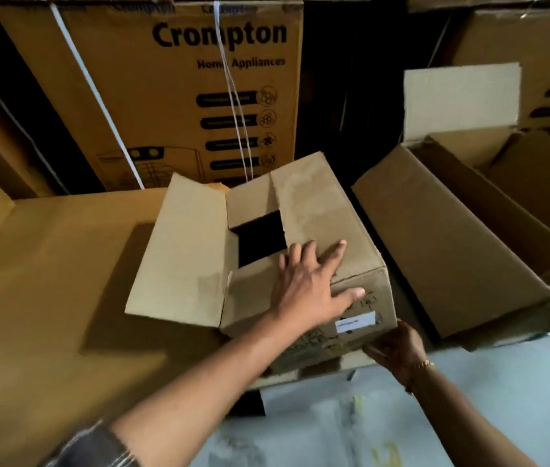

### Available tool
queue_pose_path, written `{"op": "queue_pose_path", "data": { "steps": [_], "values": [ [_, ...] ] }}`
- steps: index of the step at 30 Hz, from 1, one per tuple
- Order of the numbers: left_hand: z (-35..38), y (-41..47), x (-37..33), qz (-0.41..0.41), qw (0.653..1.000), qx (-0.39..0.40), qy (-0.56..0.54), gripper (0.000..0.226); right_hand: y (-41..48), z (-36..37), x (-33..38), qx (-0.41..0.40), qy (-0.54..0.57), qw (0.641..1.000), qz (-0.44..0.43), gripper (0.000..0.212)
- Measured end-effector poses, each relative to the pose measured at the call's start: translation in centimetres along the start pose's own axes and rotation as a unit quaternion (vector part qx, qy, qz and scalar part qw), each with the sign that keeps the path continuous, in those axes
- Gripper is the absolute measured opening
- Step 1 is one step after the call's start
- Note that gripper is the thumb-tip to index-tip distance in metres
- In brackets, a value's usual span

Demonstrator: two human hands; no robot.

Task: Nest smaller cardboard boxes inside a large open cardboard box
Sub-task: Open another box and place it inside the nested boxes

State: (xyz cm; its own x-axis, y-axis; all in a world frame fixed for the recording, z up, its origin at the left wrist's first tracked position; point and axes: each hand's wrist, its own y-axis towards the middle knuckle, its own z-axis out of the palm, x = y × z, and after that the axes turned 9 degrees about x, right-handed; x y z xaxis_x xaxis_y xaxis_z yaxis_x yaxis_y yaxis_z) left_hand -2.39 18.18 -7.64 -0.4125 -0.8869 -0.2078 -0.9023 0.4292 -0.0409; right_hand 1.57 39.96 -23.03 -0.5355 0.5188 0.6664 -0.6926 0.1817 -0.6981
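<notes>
A smaller cardboard box (317,203) sits in the middle, its top partly folded with a dark square gap and one flap (182,251) sticking out to the left. My left hand (310,284) lies flat on its top right flap, fingers spread, thumb over the near edge. At the box's near right bottom corner, my right hand (398,348) grips it from below. To the right stands the large open cardboard box (442,251), with another brown box (543,183) inside it.
A wide flat cardboard surface (47,298) lies under and left of the smaller box. Tall printed strapped cartons (165,96) form a wall behind. A second printed carton (536,45) stands at the back right. Pale floor (368,426) shows in front.
</notes>
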Motion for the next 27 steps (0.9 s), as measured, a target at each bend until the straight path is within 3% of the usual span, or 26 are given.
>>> {"op": "queue_pose_path", "data": {
  "steps": [6,10,12,15,18,20,22,24,27],
  "values": [
    [4.5,0.8,-4.3,0.017,0.998,0.036,0.056,0.085,0.9,-2.5,1.7,0.013,-0.172,0.984,0.038,0.035],
    [4.2,-0.3,-6.3,0.039,0.997,0.062,0.034,0.074,0.6,-2.7,3.5,0.086,-0.138,0.987,-0.010,0.040],
    [2.1,-2.3,-7.3,0.098,0.995,-0.017,-0.021,0.065,-0.2,-2.8,5.0,0.111,-0.107,0.987,-0.034,0.041],
    [-3.5,-6.0,-6.3,0.163,0.959,-0.213,-0.096,0.049,-1.1,-3.2,7.1,0.131,-0.149,0.979,-0.039,0.054],
    [-5.6,-6.4,-0.2,0.055,0.930,-0.317,-0.180,0.046,-2.2,-3.3,8.9,0.135,-0.182,0.972,-0.056,0.061],
    [-4.0,-4.5,5.2,-0.104,0.923,-0.250,-0.273,0.060,-2.6,-2.6,10.0,0.142,-0.215,0.964,-0.059,0.076],
    [-1.3,-2.8,8.9,-0.239,0.891,-0.097,-0.372,0.085,-2.9,-1.4,10.8,0.159,-0.262,0.950,-0.061,0.095],
    [1.7,-1.7,10.2,-0.289,0.850,0.041,-0.439,0.100,-2.9,0.0,11.1,0.156,-0.306,0.937,-0.060,0.094],
    [4.4,-1.3,9.1,-0.299,0.789,0.118,-0.523,0.111,-2.8,1.7,11.1,0.156,-0.319,0.932,-0.069,0.073]
  ]
}}
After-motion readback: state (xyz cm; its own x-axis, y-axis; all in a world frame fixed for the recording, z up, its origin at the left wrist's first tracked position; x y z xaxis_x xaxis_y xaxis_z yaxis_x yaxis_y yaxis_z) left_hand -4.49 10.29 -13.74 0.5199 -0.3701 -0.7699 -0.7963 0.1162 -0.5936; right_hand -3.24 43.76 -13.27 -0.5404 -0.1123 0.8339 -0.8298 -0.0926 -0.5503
